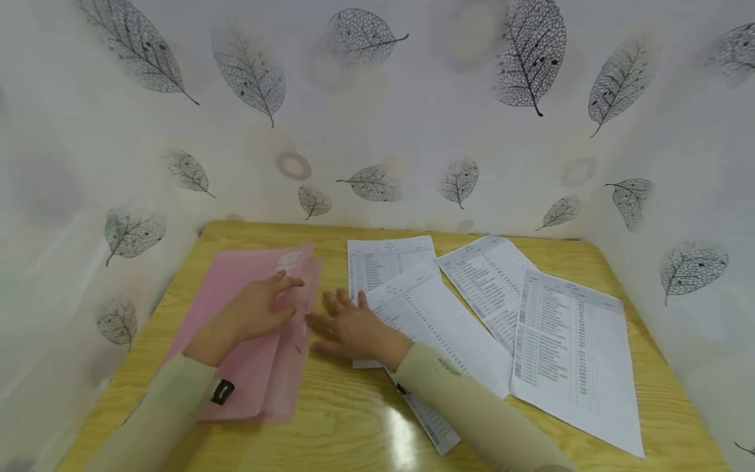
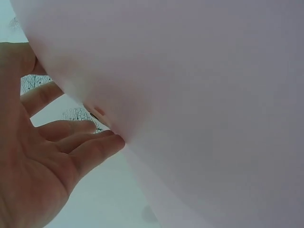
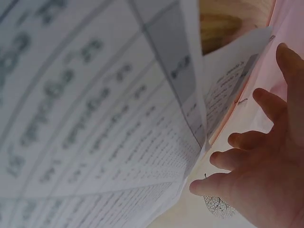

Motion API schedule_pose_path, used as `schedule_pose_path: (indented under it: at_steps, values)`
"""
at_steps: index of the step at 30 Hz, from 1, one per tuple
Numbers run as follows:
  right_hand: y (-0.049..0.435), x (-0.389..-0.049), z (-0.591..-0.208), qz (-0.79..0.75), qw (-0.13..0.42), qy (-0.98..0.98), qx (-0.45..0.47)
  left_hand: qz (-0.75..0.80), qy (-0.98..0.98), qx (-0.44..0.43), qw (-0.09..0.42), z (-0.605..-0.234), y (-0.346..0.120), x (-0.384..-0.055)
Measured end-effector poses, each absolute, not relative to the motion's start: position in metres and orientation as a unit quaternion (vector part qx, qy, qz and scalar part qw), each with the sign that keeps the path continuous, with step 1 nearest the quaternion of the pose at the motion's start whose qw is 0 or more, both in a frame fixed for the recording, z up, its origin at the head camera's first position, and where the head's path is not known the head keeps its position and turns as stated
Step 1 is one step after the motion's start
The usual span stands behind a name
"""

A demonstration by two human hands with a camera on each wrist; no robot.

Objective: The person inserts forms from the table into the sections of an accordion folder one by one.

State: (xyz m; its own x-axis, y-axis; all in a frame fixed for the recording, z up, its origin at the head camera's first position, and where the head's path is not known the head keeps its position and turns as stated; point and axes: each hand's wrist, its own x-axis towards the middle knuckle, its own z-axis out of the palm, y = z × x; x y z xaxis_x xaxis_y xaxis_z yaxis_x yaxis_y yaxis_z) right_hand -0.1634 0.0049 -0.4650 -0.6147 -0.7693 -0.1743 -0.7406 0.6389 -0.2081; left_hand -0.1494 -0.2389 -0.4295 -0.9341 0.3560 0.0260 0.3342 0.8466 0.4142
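A pink folder (image 1: 221, 282) lies on the left of the table, a second pink layer (image 1: 287, 387) showing along its right side. Over the folder's right part is my left hand (image 1: 250, 318), fingers extended toward its printed white lettering. In the left wrist view, fingertips of that hand (image 2: 52, 156) meet the edge of a pale pink sheet (image 2: 204, 95). My right hand (image 1: 354, 324) hovers just right of the folder, fingers spread and holding nothing. Beneath and beside its forearm lie printed sheets (image 1: 436, 321). In the right wrist view, the spread hand (image 3: 266, 156) faces the pink edge.
More printed sheets lie fanned out to the right, one at the back (image 1: 486, 275) and one nearer the right edge (image 1: 578, 354). The wooden table (image 1: 330, 426) is enclosed by leaf-patterned white cloth (image 1: 377, 131) at the back and sides.
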Motion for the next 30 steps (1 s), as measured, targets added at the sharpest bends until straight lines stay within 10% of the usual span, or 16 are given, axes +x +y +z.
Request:
schedule_pose_path:
  at_steps: [30]
  values:
    - [0.006,-0.167,-0.473,-0.035,0.163,0.897,-0.410,0.452,0.880,0.147,-0.002,-0.423,-0.269,-0.145]
